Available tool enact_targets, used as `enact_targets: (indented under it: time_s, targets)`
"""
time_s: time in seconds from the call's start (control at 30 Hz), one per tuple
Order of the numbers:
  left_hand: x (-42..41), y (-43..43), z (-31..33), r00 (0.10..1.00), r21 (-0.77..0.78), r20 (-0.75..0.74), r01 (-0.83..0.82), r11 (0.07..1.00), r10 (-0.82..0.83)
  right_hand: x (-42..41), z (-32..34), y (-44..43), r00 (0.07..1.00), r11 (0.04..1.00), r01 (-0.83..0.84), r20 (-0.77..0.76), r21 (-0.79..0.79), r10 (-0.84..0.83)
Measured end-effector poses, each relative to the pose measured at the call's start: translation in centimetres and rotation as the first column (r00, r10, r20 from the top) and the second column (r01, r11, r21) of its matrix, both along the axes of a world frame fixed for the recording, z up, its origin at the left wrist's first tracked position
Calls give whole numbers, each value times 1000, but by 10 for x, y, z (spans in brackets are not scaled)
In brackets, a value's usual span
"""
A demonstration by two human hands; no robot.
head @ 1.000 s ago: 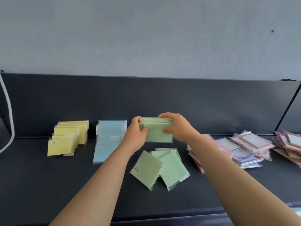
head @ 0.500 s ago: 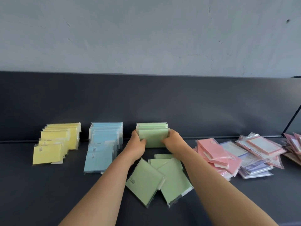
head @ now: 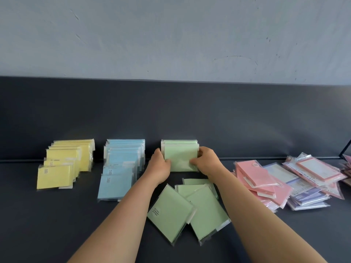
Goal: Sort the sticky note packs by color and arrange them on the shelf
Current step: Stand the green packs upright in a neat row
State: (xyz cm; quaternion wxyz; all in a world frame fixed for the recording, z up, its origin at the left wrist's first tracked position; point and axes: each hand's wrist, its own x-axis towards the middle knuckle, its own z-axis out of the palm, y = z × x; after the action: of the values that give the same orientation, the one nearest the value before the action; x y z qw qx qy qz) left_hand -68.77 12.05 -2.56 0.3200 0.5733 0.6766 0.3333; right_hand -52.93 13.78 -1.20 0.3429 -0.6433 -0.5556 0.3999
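A: The left hand point(head: 160, 166) and right hand point(head: 208, 164), what do they have?

B: Both clasp the standing green stack point(head: 180, 158) from its two sides, with fingers and thumbs curled round its edges. It stands upright at the back of the shelf point(head: 38, 224), in line with the yellow row point(head: 64, 164) and the blue row point(head: 121, 168).

A: Is it against the back panel?

B: Probably touching, though the angle hides any gap, so I can't say.

A: What is left in green?

B: The loose green packs point(head: 190, 209) lie flat just in front of the stack, on the person's side, between the two forearms. They are fanned out and turned corner-on. Either hand only needs to draw back, and the right looks slightly nearer the rear ones.

A: And the rest?

B: The pink pile point(head: 262, 183) sits unsorted to the right, apart from both hands.
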Motion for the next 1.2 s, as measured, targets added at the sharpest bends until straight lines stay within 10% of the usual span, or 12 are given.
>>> enact_targets:
  time_s: [1.2]
  targets:
    - [-2,-4,-2,995,83,-94,28,996,-21,-3,3,-5,969,996,-70,240,46,57]
